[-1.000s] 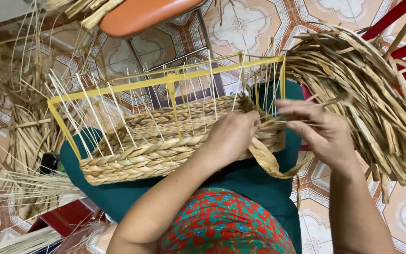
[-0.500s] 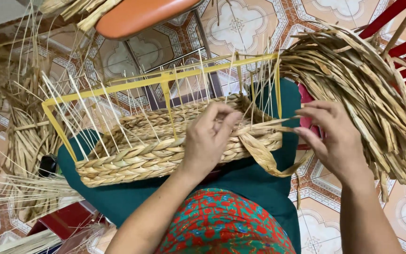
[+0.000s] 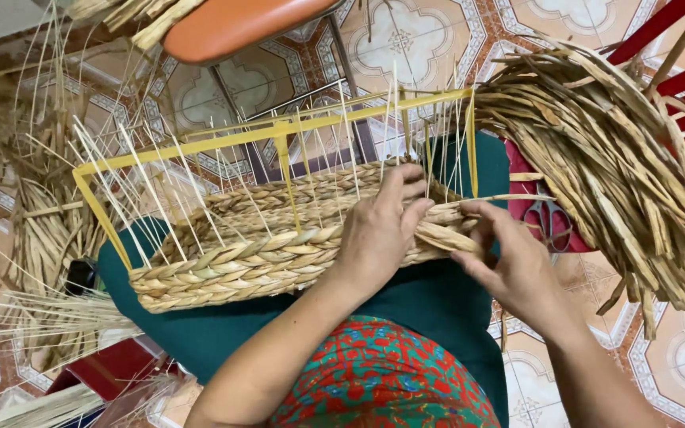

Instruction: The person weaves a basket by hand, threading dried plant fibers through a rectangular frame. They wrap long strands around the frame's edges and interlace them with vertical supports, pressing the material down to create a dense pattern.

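— What do my hands have?
— My left hand [image 3: 378, 230] presses flat on the woven basket [image 3: 279, 254] in my lap; my right hand [image 3: 509, 257] pinches its braided strand [image 3: 445, 234].
— Hidden?
— The fingertips; scissors [image 3: 547, 218] lie half under the dried reed bundle [image 3: 620, 158].

Likely a home: patterned floor tiles [image 3: 406, 40], chairs.

Single head-worn view, looking steeply down onto the person's own lap from close range, forearms entering from the near edge. Half-woven basket [image 3: 279, 246] fills the centre; tiled floor [image 3: 406, 40] lies at the far edge, a bundle of dried strands [image 3: 620, 150] far right. No second view to overlap with.
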